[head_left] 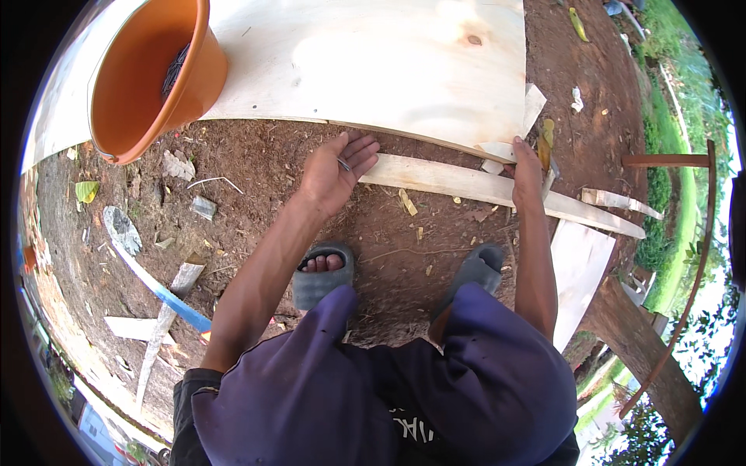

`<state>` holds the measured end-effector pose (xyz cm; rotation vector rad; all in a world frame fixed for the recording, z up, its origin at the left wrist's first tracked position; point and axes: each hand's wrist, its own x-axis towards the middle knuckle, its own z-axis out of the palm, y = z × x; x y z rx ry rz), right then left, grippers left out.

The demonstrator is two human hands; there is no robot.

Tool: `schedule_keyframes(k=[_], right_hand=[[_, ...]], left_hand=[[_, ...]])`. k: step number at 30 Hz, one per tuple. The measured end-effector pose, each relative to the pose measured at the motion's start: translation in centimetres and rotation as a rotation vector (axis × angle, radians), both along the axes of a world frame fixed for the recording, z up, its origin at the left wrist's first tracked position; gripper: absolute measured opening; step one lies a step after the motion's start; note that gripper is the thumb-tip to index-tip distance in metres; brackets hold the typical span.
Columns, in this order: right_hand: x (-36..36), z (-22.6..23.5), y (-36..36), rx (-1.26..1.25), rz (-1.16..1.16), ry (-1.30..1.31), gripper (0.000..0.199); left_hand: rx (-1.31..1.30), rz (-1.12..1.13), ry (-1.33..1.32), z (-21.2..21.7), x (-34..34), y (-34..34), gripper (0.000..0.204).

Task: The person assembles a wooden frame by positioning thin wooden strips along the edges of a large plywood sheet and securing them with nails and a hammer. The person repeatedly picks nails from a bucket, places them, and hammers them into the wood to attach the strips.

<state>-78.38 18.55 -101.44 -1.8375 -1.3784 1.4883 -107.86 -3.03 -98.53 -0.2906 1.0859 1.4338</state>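
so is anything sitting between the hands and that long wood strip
Nothing visible. The left hand rests at the end of the wood strip, fingers over its edge, and the right hand presses on it farther along, beside the plywood sheet.

Person observed from above — clothing only. Dark purple shorts cover both bent knees; a dark top with pale lettering shows between them. Grey rubber slide sandals on both feet, toes exposed. Forearms bare — no sleeves, gloves or jewellery evident.

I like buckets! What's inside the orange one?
Inside the orange bucket, a dark pile shows against the far wall, maybe nails. The near wall hides the bottom.
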Motion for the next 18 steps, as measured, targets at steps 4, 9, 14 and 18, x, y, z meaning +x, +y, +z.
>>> schedule_keyframes(k=[4,9,14,18], right_hand=[[-0.3,-0.7,0.5,0.038,-0.134,0.1,0.032],[0.7,-1.4,1.5,0.112,-0.119,0.082,0.029],[1.4,-0.9,1.4,0.119,-0.098,0.155,0.028],[0.3,1.4,1.0,0.089,-0.14,0.174,0.031]], left_hand=[[0.01,0.026,-0.082,-0.4,1.2,1.0,0.055],[0.046,0.13,-0.129,-0.8,2.0,1.9,0.055],[0.0,0.167,-0.124,0.0,2.8,2.6,0.055],[-0.004,0.157,-0.201,-0.1,2.7,2.3,0.056]])
